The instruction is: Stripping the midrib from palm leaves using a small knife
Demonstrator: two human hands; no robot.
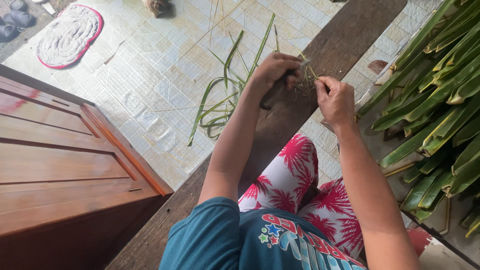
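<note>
Sitting astride a long dark wooden plank [345, 40], I have both hands out in front of me over its far half. My left hand [274, 70] is curled shut around a dark handle, seemingly a small knife [280, 87] whose pale tip pokes out toward the right hand (the blade itself is mostly hidden by my fingers, so I cannot be certain). My right hand [336, 100] is closed too, pinching a small tangle of thin leaf fibres [306, 82] that sits between the two fists, right on the plank.

The tangle lies just ahead of my knees, dead centre, with both hands touching it, so neither is nearer than the other. Its strands run roughly along the plank's long axis, away from me and up to the right.

Off to my left, on the pale woven mat [150, 75], a few loose green strips [225, 95] lie curled, near the left hand but apart from it. To my right, well within reach of the right arm, a thick heap of long green leaves [440, 100] lies stacked, their lengths slanting the same way as the plank.
</note>
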